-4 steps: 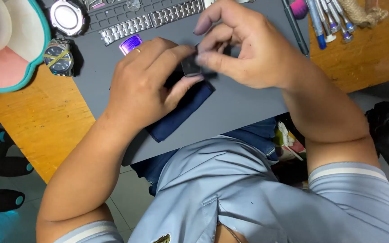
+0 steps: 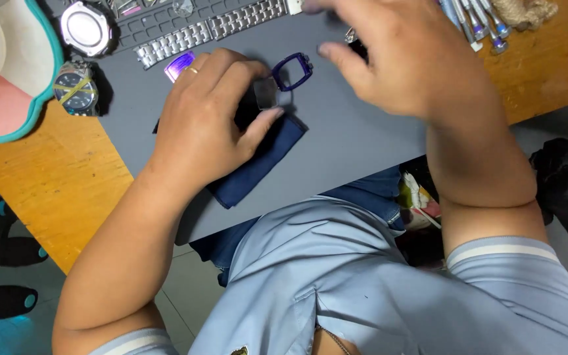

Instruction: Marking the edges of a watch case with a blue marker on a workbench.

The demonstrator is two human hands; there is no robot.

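Fingers point(image 2: 258, 125) of left hand point(image 2: 205, 125) pinch watch case point(image 2: 267, 92) over cloth point(image 2: 261, 164).

An orange wooden counter point(image 2: 47, 190) carries a dark grey work mat point(image 2: 356, 141) that reaches its near edge. On the mat lie a folded navy cloth point(image 2: 258, 167), a purple rectangular watch frame point(image 2: 292, 70), a steel link bracelet point(image 2: 212, 29), a small purple piece point(image 2: 179, 66) and a round silver watch case point(image 2: 85, 28). A round watch with a dark dial point(image 2: 75, 89) sits at the mat's left edge, and a teal-rimmed tray point(image 2: 8, 72) covers the counter's far left corner.
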